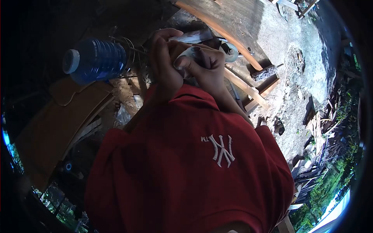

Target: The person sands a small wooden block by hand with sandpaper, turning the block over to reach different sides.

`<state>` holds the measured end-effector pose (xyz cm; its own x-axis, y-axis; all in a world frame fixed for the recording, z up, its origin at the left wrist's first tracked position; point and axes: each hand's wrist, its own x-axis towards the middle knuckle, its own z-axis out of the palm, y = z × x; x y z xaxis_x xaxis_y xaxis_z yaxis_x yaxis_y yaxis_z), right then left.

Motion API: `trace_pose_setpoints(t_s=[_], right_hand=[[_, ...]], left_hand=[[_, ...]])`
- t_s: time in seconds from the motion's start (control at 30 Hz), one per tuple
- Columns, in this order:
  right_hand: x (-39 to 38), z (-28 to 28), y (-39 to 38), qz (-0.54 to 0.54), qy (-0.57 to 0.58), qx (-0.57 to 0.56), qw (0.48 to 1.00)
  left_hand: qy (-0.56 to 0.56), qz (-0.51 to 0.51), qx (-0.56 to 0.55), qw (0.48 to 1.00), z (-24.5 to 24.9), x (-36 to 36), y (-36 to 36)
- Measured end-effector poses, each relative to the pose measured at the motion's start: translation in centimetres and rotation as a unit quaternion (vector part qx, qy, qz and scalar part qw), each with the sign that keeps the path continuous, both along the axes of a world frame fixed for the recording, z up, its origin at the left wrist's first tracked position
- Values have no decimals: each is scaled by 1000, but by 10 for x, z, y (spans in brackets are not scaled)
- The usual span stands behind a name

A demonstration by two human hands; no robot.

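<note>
My two hands are close together at the top middle, in front of the red shirt. My right hand [210, 70] is closed, thumb bent over a crumpled whitish thing [189, 53] whose kind I cannot make out. Beside it my left hand [167, 66] is curved, palm turned towards the right hand, and its fingers are partly hidden. Whether the left hand also grips the whitish thing cannot be seen. Just beyond the hands is a pale, flat, long thing [194, 37]. A roll of clear tape [230, 53] lies right of my right hand.
A large blue-tinted water bottle [99, 60] with a white cap lies at the left. Brown sheets [58, 116] are stacked below it. A long wooden strip [221, 31] and shorter wood pieces [248, 89] lie at the right. Scrap wood [316, 128] litters the sunlit ground.
</note>
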<state>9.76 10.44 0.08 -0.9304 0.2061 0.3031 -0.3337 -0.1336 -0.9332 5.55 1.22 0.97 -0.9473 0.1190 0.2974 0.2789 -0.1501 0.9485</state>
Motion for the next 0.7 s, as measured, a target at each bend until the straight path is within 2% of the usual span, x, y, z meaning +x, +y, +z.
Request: trace_pose_setpoints(t_s=[0.1, 0.13, 0.2, 0.23, 0.33, 0.53, 0.63, 0.7], right_hand=[[5, 6, 9, 10, -130, -76, 989], [5, 4, 9, 21, -147, -176, 973], [1, 0, 8, 43, -171, -371, 912], [2, -5, 9, 47, -158, -364, 917], [8, -9, 8, 38, -118, -319, 940], [14, 0, 12, 5, -38, -44, 998], [12, 9, 11, -18, -11, -3, 1000], [12, 16, 12, 2, -65, -48, 997]], left_hand=[[-35, -30, 24, 999, -2, 2, 4], [-49, -41, 29, 998, -2, 2, 5], [3, -34, 7, 999, -8, -2, 12], [30, -29, -4, 999, -10, -3, 14], [-52, -54, 28, 997, -1, 2, 13], [-8, -79, 16, 997, 5, 2, 13], [91, -79, 24, 992, -12, -2, 8], [64, -63, 14, 996, -11, 0, 5]])
